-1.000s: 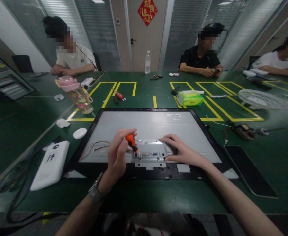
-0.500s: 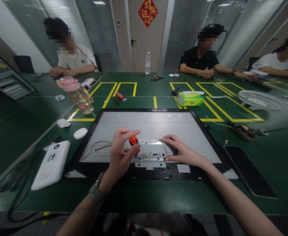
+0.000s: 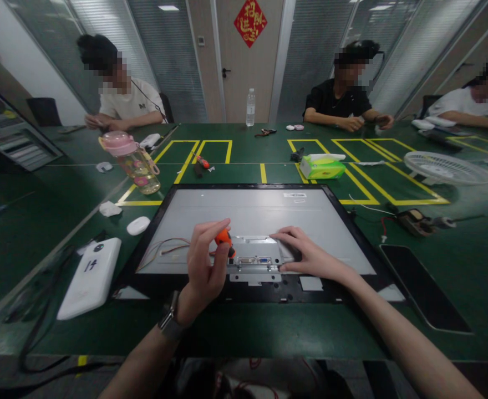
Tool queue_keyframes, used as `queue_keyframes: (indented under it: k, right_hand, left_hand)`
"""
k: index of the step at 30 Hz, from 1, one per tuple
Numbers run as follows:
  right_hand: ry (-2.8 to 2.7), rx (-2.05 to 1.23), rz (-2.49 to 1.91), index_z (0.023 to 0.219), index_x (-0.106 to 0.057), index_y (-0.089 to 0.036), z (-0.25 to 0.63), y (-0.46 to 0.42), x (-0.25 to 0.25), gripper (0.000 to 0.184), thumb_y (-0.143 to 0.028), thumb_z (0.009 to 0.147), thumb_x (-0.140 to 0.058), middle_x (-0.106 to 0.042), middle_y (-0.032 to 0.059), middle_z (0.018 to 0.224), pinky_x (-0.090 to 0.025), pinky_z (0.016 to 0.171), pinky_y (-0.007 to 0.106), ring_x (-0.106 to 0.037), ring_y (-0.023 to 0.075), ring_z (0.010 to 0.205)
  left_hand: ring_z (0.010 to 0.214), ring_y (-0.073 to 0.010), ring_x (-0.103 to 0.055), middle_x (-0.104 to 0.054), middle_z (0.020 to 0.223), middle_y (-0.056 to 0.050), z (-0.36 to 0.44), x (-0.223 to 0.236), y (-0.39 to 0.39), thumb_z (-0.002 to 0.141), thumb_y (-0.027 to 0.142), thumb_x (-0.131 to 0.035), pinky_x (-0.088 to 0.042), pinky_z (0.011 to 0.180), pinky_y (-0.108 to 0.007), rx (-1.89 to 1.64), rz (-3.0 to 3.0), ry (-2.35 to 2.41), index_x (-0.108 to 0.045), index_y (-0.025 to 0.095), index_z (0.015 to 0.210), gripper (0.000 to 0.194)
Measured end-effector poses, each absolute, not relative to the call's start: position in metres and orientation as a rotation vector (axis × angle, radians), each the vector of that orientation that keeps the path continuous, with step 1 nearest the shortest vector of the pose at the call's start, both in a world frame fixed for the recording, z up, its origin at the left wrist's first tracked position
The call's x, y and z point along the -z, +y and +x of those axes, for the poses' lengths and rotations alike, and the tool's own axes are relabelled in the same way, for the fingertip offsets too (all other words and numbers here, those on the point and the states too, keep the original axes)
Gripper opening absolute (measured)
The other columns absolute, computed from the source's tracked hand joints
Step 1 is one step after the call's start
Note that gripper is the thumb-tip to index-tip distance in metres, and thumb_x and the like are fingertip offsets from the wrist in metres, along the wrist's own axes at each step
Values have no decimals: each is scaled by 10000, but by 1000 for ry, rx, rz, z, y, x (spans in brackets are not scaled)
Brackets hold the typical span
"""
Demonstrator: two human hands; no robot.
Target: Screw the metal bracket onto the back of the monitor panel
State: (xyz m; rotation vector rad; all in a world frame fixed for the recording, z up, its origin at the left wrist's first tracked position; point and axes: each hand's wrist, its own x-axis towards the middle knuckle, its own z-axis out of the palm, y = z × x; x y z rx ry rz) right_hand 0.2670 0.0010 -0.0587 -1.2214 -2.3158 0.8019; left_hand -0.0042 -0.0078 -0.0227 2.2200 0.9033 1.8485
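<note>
Screwdriver [image 3: 223, 237] tilted, held between thumb and fingers of left grip [image 3: 203, 263], right grip [image 3: 308, 255] grasping right end of metal housing [image 3: 257, 249].

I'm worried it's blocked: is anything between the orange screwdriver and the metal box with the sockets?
Nothing visible stands between them: the left hand holds the orange screwdriver close to the metal box; its tip is unclear.

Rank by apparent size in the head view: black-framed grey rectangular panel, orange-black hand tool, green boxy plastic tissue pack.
1. Black-framed grey panel
2. Green tissue pack
3. Orange-black hand tool, partly hidden by the left hand
</note>
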Motion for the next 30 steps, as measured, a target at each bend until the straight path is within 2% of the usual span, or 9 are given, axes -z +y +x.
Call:
queue_keyframes:
  k: [10, 16, 30]
  right_hand:
    - [-2307, -796, -1221, 1362, -457, -290, 268, 2, 62, 673, -425, 756, -716, -442, 88, 1273, -359, 1081, 458, -422, 285, 1226]
    - [-2306, -796, -1227, 1370, -450, -277, 267, 1, 60, 680, -426, 760, -712, -444, 95, 1264, -365, 1070, 455, -429, 281, 1215]
    - [-2308, -784, -1223, 1362, -467, -248, 267, 0, 60, 689, -430, 747, -720, -444, 101, 1266, -358, 1068, 433, -432, 280, 1211]
  left_hand:
    - [872, -125, -629, -590, 982, -52, 13, 24, -10, 890, 172, -547, -575, 717, -237, -1684, 1715, 838, -597, 189, 1096, 213]
    - [944, -142, -618, -596, 1012, -58, 19, 29, -14, 872, 155, -575, -575, 766, -244, -1624, 1722, 790, -616, 198, 1071, 208]
    - [949, -157, -595, -582, 1034, -74, 20, 38, -14, 879, 181, -566, -573, 787, -278, -1589, 1730, 786, -615, 199, 1095, 222]
